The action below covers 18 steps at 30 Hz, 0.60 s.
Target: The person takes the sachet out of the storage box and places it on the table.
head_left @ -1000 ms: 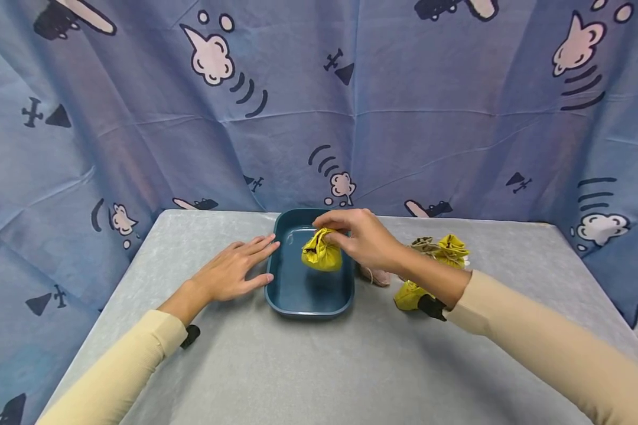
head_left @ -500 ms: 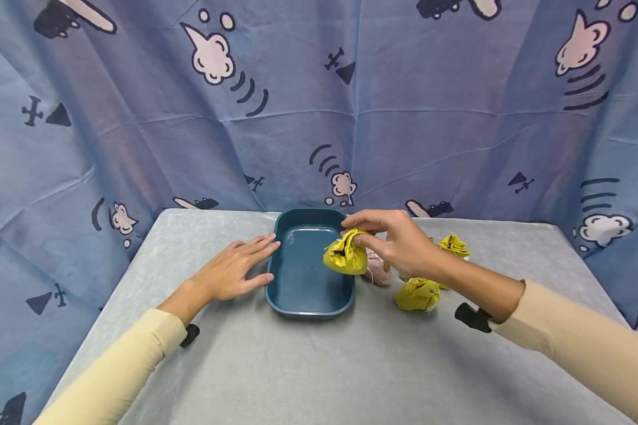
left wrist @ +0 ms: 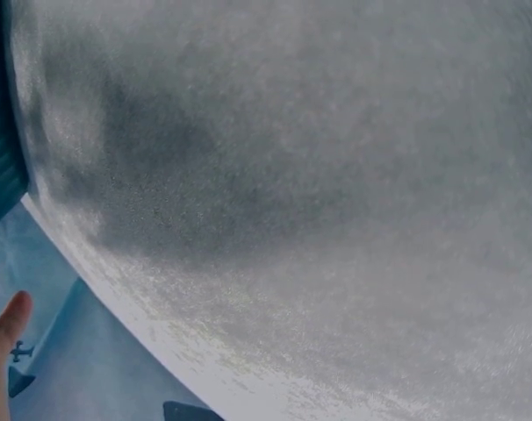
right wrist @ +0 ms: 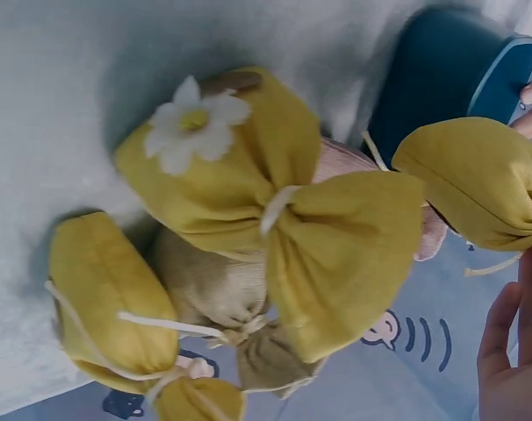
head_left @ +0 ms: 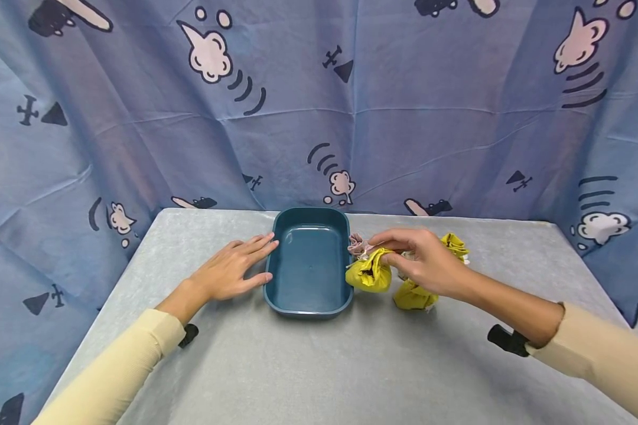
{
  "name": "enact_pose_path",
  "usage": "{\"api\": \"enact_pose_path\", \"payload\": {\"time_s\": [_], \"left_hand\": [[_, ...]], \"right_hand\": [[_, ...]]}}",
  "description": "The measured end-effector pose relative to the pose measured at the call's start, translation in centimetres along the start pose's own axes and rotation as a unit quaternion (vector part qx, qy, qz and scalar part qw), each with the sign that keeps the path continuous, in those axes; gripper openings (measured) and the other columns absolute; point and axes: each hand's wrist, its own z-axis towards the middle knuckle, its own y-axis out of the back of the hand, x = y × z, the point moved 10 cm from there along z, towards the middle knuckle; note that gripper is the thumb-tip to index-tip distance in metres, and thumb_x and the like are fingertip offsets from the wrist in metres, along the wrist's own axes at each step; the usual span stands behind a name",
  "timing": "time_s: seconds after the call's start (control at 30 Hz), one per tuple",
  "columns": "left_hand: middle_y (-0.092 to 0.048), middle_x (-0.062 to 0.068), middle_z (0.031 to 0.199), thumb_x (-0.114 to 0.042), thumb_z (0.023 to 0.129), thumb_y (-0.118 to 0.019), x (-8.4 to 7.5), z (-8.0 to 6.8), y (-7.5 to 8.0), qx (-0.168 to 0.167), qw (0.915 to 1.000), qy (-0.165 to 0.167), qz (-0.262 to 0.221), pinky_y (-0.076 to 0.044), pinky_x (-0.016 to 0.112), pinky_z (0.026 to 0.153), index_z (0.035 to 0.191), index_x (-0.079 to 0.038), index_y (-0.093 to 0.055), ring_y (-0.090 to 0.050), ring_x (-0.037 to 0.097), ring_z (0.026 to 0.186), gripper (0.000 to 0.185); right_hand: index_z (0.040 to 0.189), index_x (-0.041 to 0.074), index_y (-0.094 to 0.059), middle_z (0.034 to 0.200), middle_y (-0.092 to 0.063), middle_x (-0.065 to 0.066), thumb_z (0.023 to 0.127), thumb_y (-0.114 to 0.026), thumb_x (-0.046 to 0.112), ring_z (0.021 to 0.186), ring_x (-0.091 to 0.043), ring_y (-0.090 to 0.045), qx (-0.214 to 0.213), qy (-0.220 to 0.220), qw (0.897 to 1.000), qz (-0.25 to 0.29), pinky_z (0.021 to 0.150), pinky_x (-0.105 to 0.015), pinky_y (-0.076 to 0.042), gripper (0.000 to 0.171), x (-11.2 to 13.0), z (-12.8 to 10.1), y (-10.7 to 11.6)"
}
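My right hand pinches the gathered neck of a yellow drawstring pouch, just right of the blue tray. Whether the pouch touches the tray's wall or the table I cannot tell. Behind it shows the gathered top of a pink pouch. My left hand lies with fingers spread, its fingertips at the tray's left rim. In the right wrist view the held pouch hangs at the right edge, apart from a yellow pouch with a white flower.
Right of the tray stand two more yellow pouches, a near one and a far one partly behind my hand. A tan pouch sits between yellow ones in the right wrist view. A blue patterned curtain hangs behind the table.
My right hand has carried the yellow pouch from above the tray rightward and down to the tray's right side. The left hand has stayed at the rim.
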Motion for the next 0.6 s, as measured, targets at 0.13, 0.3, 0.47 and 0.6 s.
{"api": "enact_pose_path", "payload": {"time_s": [0.13, 0.3, 0.47, 0.6], "left_hand": [[-0.025, 0.006, 0.163, -0.054, 0.101, -0.046, 0.0, 0.0, 0.0, -0.001, 1.0000, 0.001, 0.000, -0.031, 0.054, 0.111, 0.158, -0.014, -0.031, -0.028, 0.028, 0.148, 0.071], [-0.023, 0.004, 0.164, -0.054, 0.101, -0.045, 0.2, -0.1, 0.0, 0.002, 1.0000, 0.006, 0.000, -0.031, 0.053, 0.111, 0.159, -0.016, -0.029, -0.027, 0.026, 0.148, 0.071], [-0.022, 0.003, 0.164, -0.055, 0.102, -0.045, 0.2, 0.0, 0.0, 0.003, 1.0000, 0.007, 0.000, -0.030, 0.053, 0.112, 0.159, -0.016, -0.029, -0.027, 0.026, 0.149, 0.071], [-0.023, 0.003, 0.164, -0.055, 0.101, -0.045, 0.1, 0.0, 0.0, 0.004, 1.0000, 0.007, 0.000, -0.030, 0.053, 0.112, 0.158, -0.016, -0.030, -0.026, 0.025, 0.149, 0.071]], "right_hand": [[0.118, 0.002, -0.070, 0.116, -0.071, -0.012, 0.091, -0.067, -0.005, 0.100, -0.021, -0.071, -0.011, 0.003, 1.000, -0.010, 0.082, -0.028, -0.056, 0.028, -0.2, -0.5, 0.4], [0.118, 0.001, -0.070, 0.116, -0.071, -0.012, 0.090, -0.067, -0.007, 0.100, -0.022, -0.071, -0.019, 0.006, 1.000, -0.020, 0.080, -0.027, -0.057, 0.029, -0.6, -1.1, 0.8], [0.117, 0.001, -0.070, 0.115, -0.071, -0.010, 0.089, -0.067, -0.010, 0.100, -0.019, -0.071, -0.020, 0.005, 1.000, -0.020, 0.080, -0.026, -0.056, 0.030, -1.1, -1.6, 1.1], [0.117, 0.002, -0.070, 0.114, -0.072, -0.008, 0.090, -0.066, -0.010, 0.100, -0.015, -0.071, -0.017, 0.002, 1.000, -0.017, 0.080, -0.025, -0.056, 0.030, -1.4, -1.9, 1.2]]}}
